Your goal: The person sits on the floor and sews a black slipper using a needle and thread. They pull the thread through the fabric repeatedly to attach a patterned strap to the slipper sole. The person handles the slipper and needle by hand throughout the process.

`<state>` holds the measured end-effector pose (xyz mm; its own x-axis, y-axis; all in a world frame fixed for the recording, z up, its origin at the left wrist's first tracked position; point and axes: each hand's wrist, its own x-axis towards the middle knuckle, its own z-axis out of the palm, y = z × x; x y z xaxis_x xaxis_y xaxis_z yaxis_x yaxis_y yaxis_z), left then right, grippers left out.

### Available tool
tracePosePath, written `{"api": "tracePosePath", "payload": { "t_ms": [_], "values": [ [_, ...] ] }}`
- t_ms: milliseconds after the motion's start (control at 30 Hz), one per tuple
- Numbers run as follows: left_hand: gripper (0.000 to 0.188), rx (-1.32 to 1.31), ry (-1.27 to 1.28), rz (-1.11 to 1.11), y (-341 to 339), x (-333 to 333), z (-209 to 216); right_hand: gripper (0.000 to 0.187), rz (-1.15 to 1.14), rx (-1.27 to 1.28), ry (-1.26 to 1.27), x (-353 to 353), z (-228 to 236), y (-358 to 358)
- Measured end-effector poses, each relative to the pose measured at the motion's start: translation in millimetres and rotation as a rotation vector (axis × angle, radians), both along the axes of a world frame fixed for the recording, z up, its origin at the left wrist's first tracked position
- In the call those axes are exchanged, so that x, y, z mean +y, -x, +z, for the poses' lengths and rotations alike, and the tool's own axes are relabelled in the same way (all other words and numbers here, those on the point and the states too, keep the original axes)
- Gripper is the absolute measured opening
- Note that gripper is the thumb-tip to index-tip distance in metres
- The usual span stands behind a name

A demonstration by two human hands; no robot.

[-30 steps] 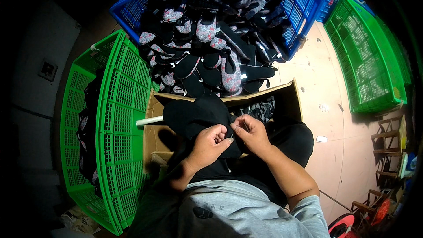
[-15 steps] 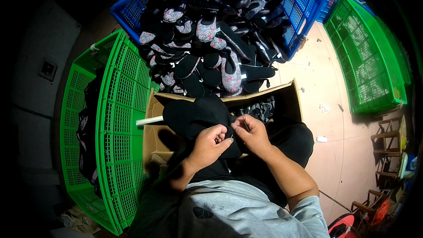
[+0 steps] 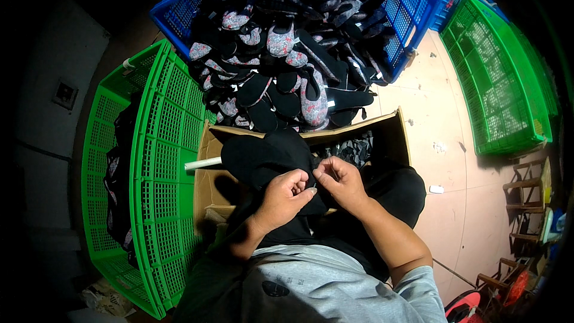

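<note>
My left hand (image 3: 286, 198) and my right hand (image 3: 341, 184) meet over my lap, fingertips close together. Both are closed in a pinch at the edge of a black cloth piece (image 3: 254, 158) with rounded ends, much like a slipper sole. Just what lies between the fingertips is too small and dark to make out. A white stick or tube (image 3: 203, 164) sticks out to the left from beside the black cloth. Below it all stands an open cardboard box (image 3: 397, 134), with dark grey patterned scraps (image 3: 356, 148) inside.
Ahead, a blue crate (image 3: 418, 6) lies with floral and black slippers (image 3: 314, 98) heaped out of it. A green crate (image 3: 158, 203) with dark items stands close on my left. Another green crate (image 3: 493, 84) and wooden stools (image 3: 526, 188) are at the right.
Almost nothing differs. The fingers of my right hand have shifted very slightly at the black cloth.
</note>
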<state>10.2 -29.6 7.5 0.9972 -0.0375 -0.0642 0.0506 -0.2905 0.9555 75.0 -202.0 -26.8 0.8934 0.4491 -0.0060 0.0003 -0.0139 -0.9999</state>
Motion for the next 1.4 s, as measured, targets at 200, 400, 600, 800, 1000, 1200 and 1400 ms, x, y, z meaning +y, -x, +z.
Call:
{"api": "tracePosePath", "payload": {
  "t_ms": [200,400,600,800,1000,1200,1400],
  "values": [
    [0.016,-0.008,0.007,0.006,0.5,0.3,-3.2,0.014,-0.007,-0.034,0.038,-0.3,-3.4,-1.4],
    [0.016,-0.004,0.008,0.005,0.4,0.6,-1.5,0.013,0.008,-0.021,0.003,-0.4,-0.1,-0.2],
    [0.017,-0.014,-0.003,0.005,0.6,0.8,-2.5,0.014,-0.01,-0.024,0.013,0.4,-3.5,-1.6],
    [0.017,0.0,-0.001,0.0,0.0,1.6,-3.4,0.013,0.012,-0.001,0.014,0.1,4.5,-0.4],
    [0.018,0.032,-0.005,-0.001,-0.2,0.7,2.5,0.012,-0.022,-0.017,0.018,1.4,-3.6,-1.6],
    [0.019,0.026,0.015,-0.006,-0.5,1.8,2.0,0.013,0.001,0.0,0.0,1.3,-1.6,-1.4],
    [0.02,0.028,0.012,-0.003,-0.4,1.9,1.4,0.014,-0.005,-0.057,0.06,0.5,-4.0,-2.5]
  ]
}}
